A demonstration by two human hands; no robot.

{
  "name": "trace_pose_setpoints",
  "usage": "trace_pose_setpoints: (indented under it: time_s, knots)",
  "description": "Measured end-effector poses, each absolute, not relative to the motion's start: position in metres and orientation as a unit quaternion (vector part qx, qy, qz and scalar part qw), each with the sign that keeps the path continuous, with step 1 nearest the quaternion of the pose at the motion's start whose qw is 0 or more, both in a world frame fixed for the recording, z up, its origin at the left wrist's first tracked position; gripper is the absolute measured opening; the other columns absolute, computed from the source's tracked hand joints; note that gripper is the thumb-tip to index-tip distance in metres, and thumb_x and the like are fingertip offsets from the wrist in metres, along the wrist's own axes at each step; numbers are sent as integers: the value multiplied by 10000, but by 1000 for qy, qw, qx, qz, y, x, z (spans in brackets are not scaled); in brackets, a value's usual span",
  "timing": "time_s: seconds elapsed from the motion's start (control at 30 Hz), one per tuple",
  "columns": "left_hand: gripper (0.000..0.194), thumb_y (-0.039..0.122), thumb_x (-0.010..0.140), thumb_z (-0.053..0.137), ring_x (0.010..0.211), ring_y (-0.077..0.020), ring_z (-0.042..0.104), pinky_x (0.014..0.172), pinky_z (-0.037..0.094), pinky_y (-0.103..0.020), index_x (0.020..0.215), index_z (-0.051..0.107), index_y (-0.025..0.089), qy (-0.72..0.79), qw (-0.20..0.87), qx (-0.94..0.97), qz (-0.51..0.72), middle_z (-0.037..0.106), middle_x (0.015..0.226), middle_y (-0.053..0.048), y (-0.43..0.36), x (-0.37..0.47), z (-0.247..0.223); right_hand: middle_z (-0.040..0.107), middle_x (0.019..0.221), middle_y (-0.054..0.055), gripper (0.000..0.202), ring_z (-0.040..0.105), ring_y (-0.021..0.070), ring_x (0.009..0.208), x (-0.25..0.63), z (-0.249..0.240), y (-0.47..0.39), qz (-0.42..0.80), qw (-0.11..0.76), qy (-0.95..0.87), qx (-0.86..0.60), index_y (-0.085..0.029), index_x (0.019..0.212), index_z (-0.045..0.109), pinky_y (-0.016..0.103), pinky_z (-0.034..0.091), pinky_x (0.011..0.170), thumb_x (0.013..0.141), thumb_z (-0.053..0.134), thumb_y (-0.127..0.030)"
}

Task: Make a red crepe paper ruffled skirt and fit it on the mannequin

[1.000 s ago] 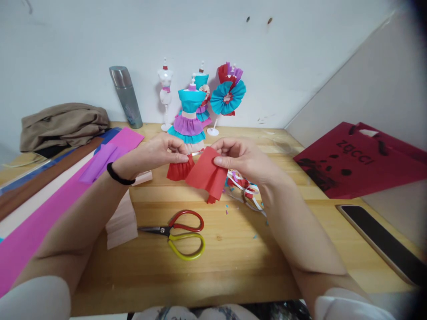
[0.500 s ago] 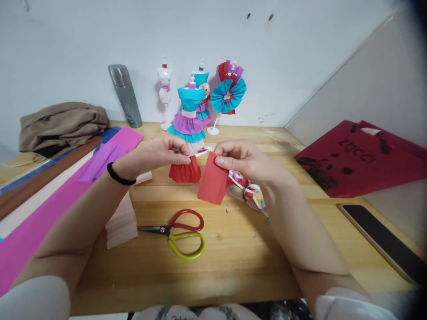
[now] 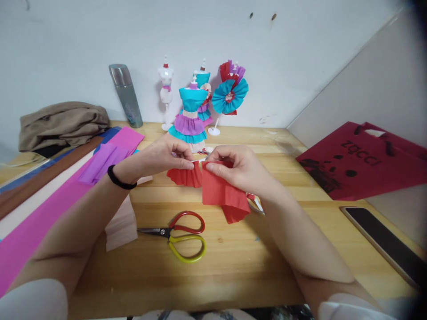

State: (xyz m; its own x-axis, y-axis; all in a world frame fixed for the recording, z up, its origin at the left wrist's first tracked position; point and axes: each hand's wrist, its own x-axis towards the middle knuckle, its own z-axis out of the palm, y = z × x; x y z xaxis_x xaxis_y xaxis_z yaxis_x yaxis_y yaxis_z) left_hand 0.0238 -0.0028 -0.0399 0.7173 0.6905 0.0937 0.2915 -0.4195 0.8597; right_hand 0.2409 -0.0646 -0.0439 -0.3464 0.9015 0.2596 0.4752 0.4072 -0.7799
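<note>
My left hand (image 3: 173,155) pinches the top edge of a gathered piece of red crepe paper (image 3: 187,175), which fans out in pleats below the fingers. Just to its right, my right hand (image 3: 230,166) grips a flat, unpleated red part (image 3: 222,191) by its top edge; its right end folds and hangs down. The two red parts meet between my hands; whether they are one strip I cannot tell. Below them on the table lie scissors (image 3: 171,230) with one red and one yellow handle, blades pointing left.
Small mannequins, one in a layered blue and purple dress (image 3: 190,120), stand behind my hands. A grey bottle (image 3: 128,100), brown cloth (image 3: 63,126) and crepe sheets (image 3: 66,198) are left. A red bag (image 3: 360,164) and a phone (image 3: 380,240) sit right.
The flat red paper has swung right and opened wider, its end now folded over. My right hand has shifted slightly left and down, closer to my left hand, covering more of the paper scraps.
</note>
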Motion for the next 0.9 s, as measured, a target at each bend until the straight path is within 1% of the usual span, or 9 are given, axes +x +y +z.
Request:
trace_pose_setpoints:
  time_s: [0.13,0.27,0.5,0.67,0.9]
  knots:
    - [223,369,737,716,614,-106,484,562,370,-215,674,677,159,297,443,816,223,575,624,16,-3,25,-40,573,670,19,210,489,168,644,239,-47,-66,288,366,-763,-449,-228,677,566,319,393,600,842,659,-317]
    - [211,353,733,709,626,-106,485,573,367,-217,666,662,159,289,439,820,226,586,639,16,-3,26,-41,589,689,14,186,516,167,666,238,-49,-65,281,361,-764,-455,-222,699,566,314,411,619,847,646,-301]
    - [263,399,745,694,636,-114,473,586,352,-238,669,644,153,289,429,830,209,561,637,14,-4,25,-41,570,668,-1,181,477,141,625,234,-50,-65,263,365,-761,-468,-214,692,547,286,366,575,816,662,-279]
    - [237,369,746,700,651,-120,489,601,362,-239,659,643,156,288,411,841,200,572,642,14,-3,26,-41,549,658,-9,199,466,137,623,234,-51,-66,249,366,-766,-467,-214,686,533,286,349,575,821,667,-273]
    - [219,361,748,716,634,-110,486,585,363,-223,670,662,163,281,430,831,214,581,642,20,-1,24,-41,605,699,5,195,516,155,658,237,-51,-66,260,357,-771,-459,-215,704,547,303,396,616,840,668,-285]
